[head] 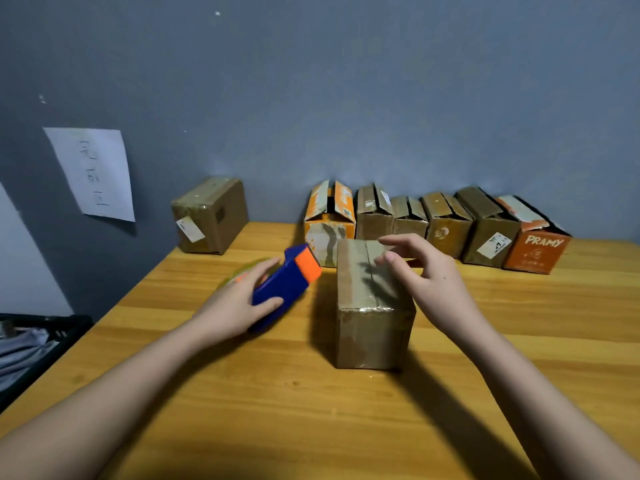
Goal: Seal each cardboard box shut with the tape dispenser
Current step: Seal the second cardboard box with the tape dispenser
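Note:
A brown cardboard box (372, 306) stands on the wooden table (311, 410) in front of me, its top flaps closed and shiny tape along the seam. My right hand (426, 275) hovers over the box's far right top with relaxed, spread fingers, holding nothing. My left hand (239, 303) grips a blue tape dispenser (287, 282) with an orange end, just left of the box; its tape roll shows behind my fingers.
Several boxes with raised flaps line the back wall, from an orange-and-white one (329, 220) to an orange "PRAMY" box (536, 244). A closed taped box (211, 216) stands at the back left. A paper sheet (93, 174) hangs on the wall.

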